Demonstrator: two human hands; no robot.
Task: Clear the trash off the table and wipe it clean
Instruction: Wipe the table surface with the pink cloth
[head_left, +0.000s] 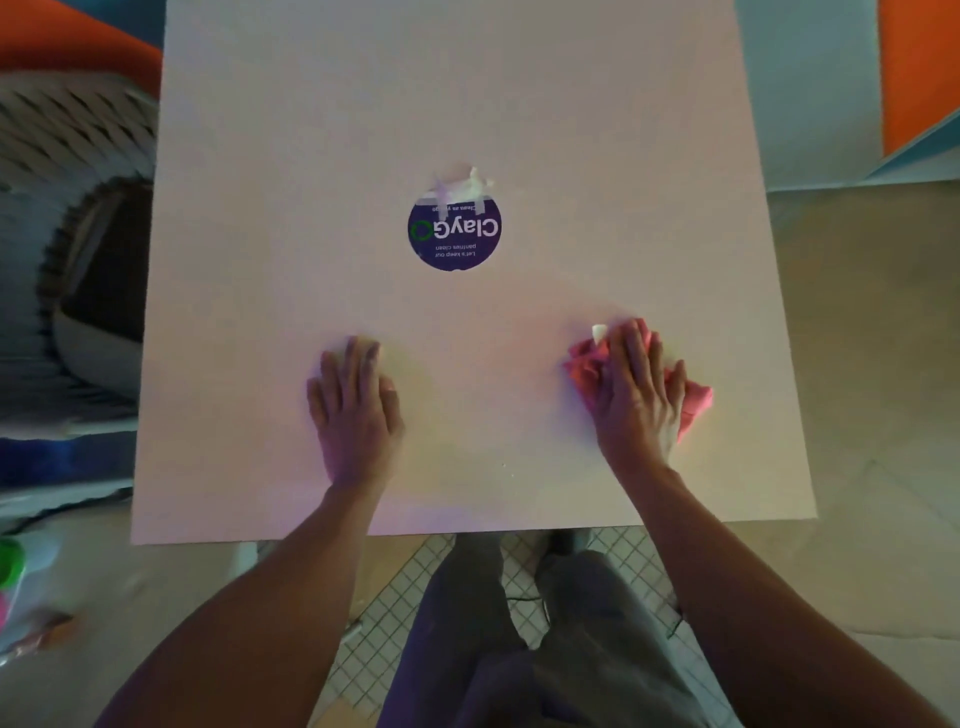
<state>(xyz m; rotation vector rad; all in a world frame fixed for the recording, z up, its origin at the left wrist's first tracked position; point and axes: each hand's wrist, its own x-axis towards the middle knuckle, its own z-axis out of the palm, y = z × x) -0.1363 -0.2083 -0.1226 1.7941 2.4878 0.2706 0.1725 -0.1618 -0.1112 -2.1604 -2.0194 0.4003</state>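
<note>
A square white table (311, 156) fills the view. My right hand (636, 384) presses flat on a crumpled pink cloth (582, 366) on the table's near right part. A small white scrap (599, 331) lies at the cloth's far edge by my fingertips. My left hand (356, 400) rests palm down on the table's near left part, fingers straight, and something pale shows under its fingertips. At the table's middle sits a round purple sticker (454, 234), its far edge torn, with white paper shreds (475, 179) just beyond it.
A dark chair with a ribbed pale cover (93, 260) stands left of the table. Orange and blue panels (919, 73) are at the far right. A green-capped object (10, 564) lies on the floor at the near left. My legs stand on a gridded mat (395, 613).
</note>
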